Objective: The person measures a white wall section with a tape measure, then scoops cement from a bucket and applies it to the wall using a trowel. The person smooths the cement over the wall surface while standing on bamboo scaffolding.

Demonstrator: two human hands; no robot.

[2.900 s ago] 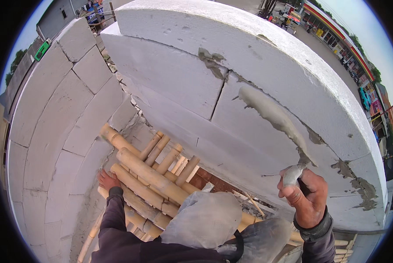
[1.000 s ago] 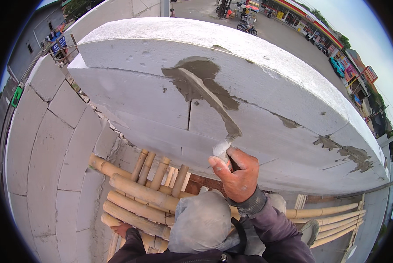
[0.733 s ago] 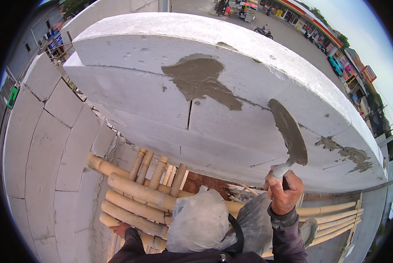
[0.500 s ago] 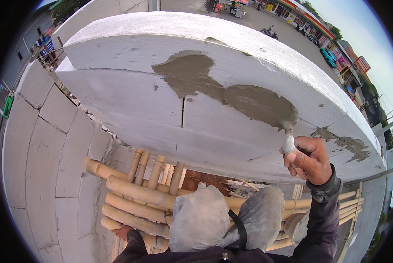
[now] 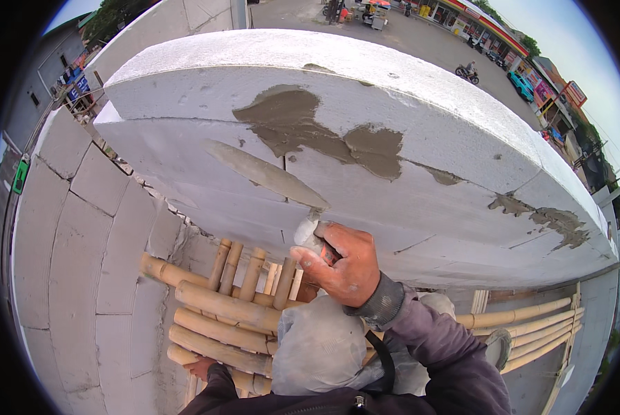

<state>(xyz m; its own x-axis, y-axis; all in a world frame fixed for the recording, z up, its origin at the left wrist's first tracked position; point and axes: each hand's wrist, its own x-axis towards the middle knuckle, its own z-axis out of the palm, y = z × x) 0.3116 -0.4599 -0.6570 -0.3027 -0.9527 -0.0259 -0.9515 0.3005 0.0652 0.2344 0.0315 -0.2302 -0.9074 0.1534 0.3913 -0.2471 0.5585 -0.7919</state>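
Observation:
My right hand (image 5: 341, 270) is closed on the white, mortar-smeared handle of a trowel (image 5: 261, 176). Its long, mortar-coated blade lies along the face of a white block wall (image 5: 448, 221), angled from lower right to upper left. Just above the blade, an uneven patch of wet grey mortar (image 5: 285, 121) covers part of a joint between the blocks. My left hand (image 5: 202, 368) grips the end of a bamboo pole (image 5: 213, 344) at the lower left, partly hidden by it. My knees, under translucent plastic, show below my right arm.
A second block wall (image 5: 68, 256) rises on the left. Stacked bamboo poles (image 5: 517, 315) form the platform beneath me, with a grey bucket (image 5: 496, 349) at the right. Beyond the wall are a road, a motorbike rider (image 5: 467, 75), parked vehicles, a food cart and a shop front.
My right hand and the trowel have moved left and down from the right part of the mortar patch. The patch has spread rightward since a second ago. My left hand still holds the bamboo.

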